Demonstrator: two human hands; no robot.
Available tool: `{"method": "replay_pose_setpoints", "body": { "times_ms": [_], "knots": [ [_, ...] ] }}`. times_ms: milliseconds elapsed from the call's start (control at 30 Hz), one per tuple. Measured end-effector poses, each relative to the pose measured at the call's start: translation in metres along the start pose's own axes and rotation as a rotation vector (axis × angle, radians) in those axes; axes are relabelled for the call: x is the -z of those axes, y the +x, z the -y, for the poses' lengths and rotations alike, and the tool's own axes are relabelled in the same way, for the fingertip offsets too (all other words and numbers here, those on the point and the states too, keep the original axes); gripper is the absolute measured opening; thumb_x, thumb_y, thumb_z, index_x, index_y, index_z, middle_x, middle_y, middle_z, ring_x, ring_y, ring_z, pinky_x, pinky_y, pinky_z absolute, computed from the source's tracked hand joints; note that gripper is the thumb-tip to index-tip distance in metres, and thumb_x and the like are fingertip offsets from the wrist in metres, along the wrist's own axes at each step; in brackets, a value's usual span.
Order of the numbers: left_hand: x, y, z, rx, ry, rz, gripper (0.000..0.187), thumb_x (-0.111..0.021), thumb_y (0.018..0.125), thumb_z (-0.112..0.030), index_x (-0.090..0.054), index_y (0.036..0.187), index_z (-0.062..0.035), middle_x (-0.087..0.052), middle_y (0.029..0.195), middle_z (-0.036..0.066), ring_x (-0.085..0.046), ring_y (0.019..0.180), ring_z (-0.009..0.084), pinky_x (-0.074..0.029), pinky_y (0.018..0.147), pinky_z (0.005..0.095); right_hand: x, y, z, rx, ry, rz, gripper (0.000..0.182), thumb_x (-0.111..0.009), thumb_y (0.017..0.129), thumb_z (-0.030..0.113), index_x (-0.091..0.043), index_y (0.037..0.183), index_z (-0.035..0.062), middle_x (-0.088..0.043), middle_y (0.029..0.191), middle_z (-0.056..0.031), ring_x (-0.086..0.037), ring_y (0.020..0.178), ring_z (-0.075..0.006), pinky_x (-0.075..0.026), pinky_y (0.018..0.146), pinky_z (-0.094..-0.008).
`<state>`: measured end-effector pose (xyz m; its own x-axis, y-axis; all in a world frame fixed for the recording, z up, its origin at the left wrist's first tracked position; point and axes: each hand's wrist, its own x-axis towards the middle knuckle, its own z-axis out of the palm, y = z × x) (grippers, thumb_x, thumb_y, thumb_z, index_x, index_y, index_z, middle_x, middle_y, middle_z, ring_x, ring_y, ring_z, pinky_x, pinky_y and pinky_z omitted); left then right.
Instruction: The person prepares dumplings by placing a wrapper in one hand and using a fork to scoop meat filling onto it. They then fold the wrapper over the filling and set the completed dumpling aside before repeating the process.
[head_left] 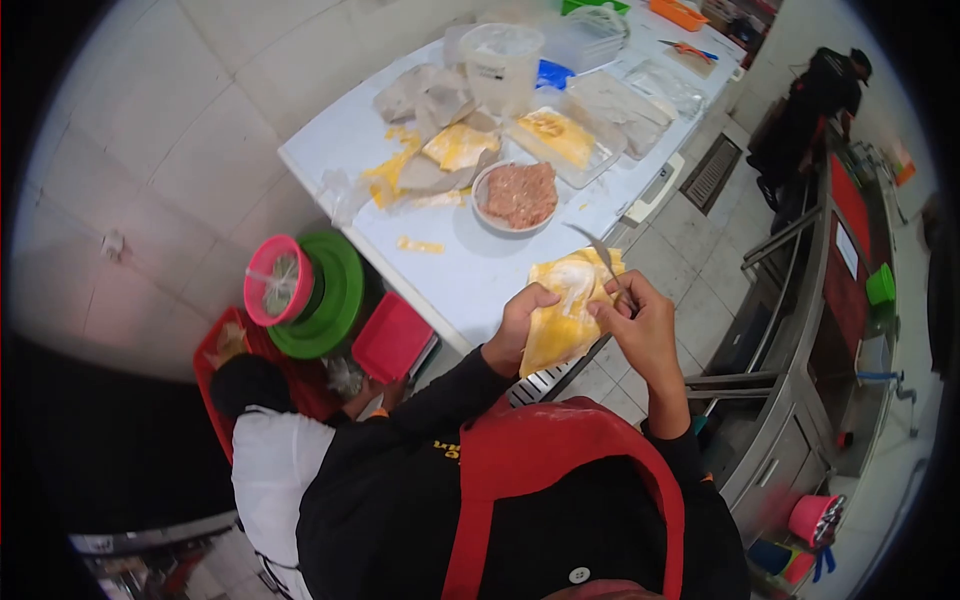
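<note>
On the far half of the white table stand a translucent tub and, just right of it, a blue item; farther off lie scissors and an orange tray. At the left, a pink basin holding a plastic bag overlaps a round green piece, with a pink tray nearer. A person in a white top bends there beside a red crate. On the far right, another person in dark clothes leans over the counter, near a floor grate. A green container stands along the right side, and a pink bucket sits nearer, at the lower right
</note>
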<state>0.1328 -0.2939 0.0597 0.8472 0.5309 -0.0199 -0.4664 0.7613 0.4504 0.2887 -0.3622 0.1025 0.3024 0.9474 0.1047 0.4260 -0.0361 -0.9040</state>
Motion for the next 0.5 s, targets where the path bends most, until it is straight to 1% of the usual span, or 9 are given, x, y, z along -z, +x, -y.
{"method": "replay_pose_setpoints", "body": {
  "times_ms": [33, 100, 133, 200, 267, 300, 400, 433, 500],
  "knots": [
    [0.009, -0.002, 0.005, 0.026, -0.014, 0.003, 0.06, -0.039, 0.078, -0.024, -0.033, 0.133, 0.0001, -0.051, 0.117, 0.018, -0.056, 0.103, 0.0272, -0.046, 0.089, 0.0357, 0.002, 0.0, -0.002, -0.017, 0.01, 0.037, 0.024, -0.075, 0.069, 0.011, -0.057, 0.083, 0.0024, -0.033, 0.054, 0.0063, -0.031, 0.051, -0.0036, -0.028, 0.046, -0.0211],
    [-0.007, -0.005, 0.006, -0.045, -0.053, 0.016, 0.057, -0.039, 0.079, -0.023, -0.035, 0.131, 0.0011, -0.052, 0.115, 0.018, -0.057, 0.101, 0.0271, -0.046, 0.088, 0.0365, 0.007, 0.004, -0.008, -0.043, 0.074, 0.136, 0.023, -0.074, 0.07, 0.011, -0.057, 0.081, 0.0011, -0.037, 0.057, 0.0054, -0.033, 0.053, -0.0034, -0.029, 0.046, -0.021],
    [-0.013, -0.005, 0.008, -0.085, -0.071, 0.023, 0.056, -0.039, 0.08, -0.022, -0.036, 0.13, 0.0016, -0.053, 0.115, 0.017, -0.057, 0.101, 0.0271, -0.046, 0.088, 0.0369, 0.008, 0.004, -0.013, -0.03, 0.041, 0.126, 0.023, -0.074, 0.07, 0.011, -0.056, 0.081, 0.0012, -0.038, 0.058, 0.0054, -0.033, 0.053, -0.0032, -0.029, 0.046, -0.0207],
    [-0.001, -0.002, 0.019, -0.15, 0.009, 0.019, 0.054, -0.04, 0.079, -0.02, -0.037, 0.128, 0.0031, -0.052, 0.115, 0.017, -0.054, 0.105, 0.027, -0.043, 0.092, 0.036, 0.0, 0.005, -0.02, 0.017, -0.006, 0.136, 0.023, -0.074, 0.07, 0.011, -0.056, 0.081, 0.0013, -0.04, 0.06, 0.0054, -0.034, 0.054, -0.0028, -0.029, 0.046, -0.0201],
    [0.02, 0.002, 0.033, -0.135, -0.11, 0.025, 0.059, -0.042, 0.078, -0.021, -0.035, 0.13, 0.0068, -0.05, 0.122, 0.021, -0.052, 0.111, 0.0309, -0.04, 0.098, 0.0383, -0.004, 0.008, -0.025, 0.023, -0.02, 0.188, 0.023, -0.073, 0.071, 0.01, -0.054, 0.079, 0.0026, -0.041, 0.061, 0.0053, -0.035, 0.055, -0.0029, -0.029, 0.047, -0.0197],
    [0.022, 0.001, 0.034, -0.162, -0.084, 0.031, 0.058, -0.042, 0.078, -0.02, -0.035, 0.13, 0.0058, -0.05, 0.122, 0.021, -0.052, 0.111, 0.0302, -0.04, 0.097, 0.0376, -0.006, 0.01, -0.026, 0.024, -0.029, 0.215, 0.023, -0.073, 0.071, 0.01, -0.053, 0.079, 0.0032, -0.041, 0.062, 0.0052, -0.035, 0.055, -0.0029, -0.03, 0.047, -0.0194],
    [0.026, -0.003, 0.035, -0.252, -0.076, -0.007, 0.056, -0.039, 0.078, -0.019, -0.036, 0.13, 0.0018, -0.05, 0.121, 0.018, -0.052, 0.11, 0.0269, -0.04, 0.096, 0.0351, -0.012, 0.016, -0.029, -0.096, -0.022, 0.329, 0.023, -0.071, 0.073, 0.008, -0.049, 0.076, 0.0054, -0.044, 0.063, 0.0045, -0.038, 0.057, -0.0034, -0.033, 0.049, -0.0192],
    [0.032, -0.004, 0.036, -0.257, -0.065, -0.038, 0.056, -0.039, 0.078, -0.019, -0.036, 0.13, 0.0013, -0.05, 0.121, 0.017, -0.052, 0.11, 0.0264, -0.04, 0.096, 0.0347, -0.015, 0.018, -0.027, -0.156, 0.072, 0.398, 0.022, -0.069, 0.075, 0.006, -0.047, 0.077, 0.0064, -0.05, 0.068, 0.0016, -0.045, 0.062, -0.0039, -0.038, 0.054, -0.0191],
    [0.03, -0.012, 0.029, -0.258, -0.021, -0.134, 0.055, -0.038, 0.078, -0.018, -0.038, 0.129, 0.0007, -0.051, 0.121, 0.015, -0.052, 0.109, 0.0248, -0.039, 0.096, 0.0338, -0.026, 0.024, -0.03, -0.119, 0.18, 0.439, 0.022, -0.069, 0.075, 0.005, -0.047, 0.08, 0.0057, -0.053, 0.073, -0.0003, -0.048, 0.066, -0.0046, -0.04, 0.058, -0.0192]
  ]
}}
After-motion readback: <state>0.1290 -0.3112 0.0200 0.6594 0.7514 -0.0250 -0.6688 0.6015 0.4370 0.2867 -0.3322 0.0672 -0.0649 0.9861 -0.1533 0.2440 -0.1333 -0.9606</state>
